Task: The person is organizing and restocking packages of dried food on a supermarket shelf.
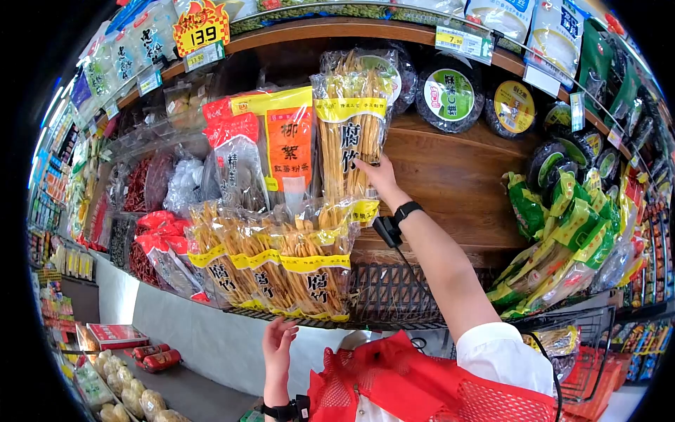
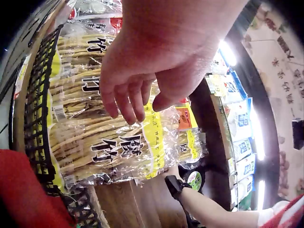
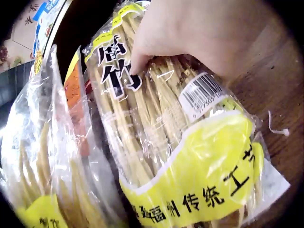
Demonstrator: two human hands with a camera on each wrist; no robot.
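Observation:
My right hand grips the side of a tall clear bag of dried tofu sticks, which stands upright at the back of the shelf. In the right wrist view, the thumb presses the front of this bag beside its black lettering; the other fingers are hidden behind the hand. Lower down, my left hand hangs in front of the shelf with loosely bent fingers and nothing in them. Several more bags of tofu sticks stand in a row along the shelf front, close to that hand.
A black mesh rail runs along the shelf edge. Left of the tall bag stands a yellow and orange noodle packet. Round dark packages line the back, and green and yellow bags lean at the right. A price-tagged shelf overhangs.

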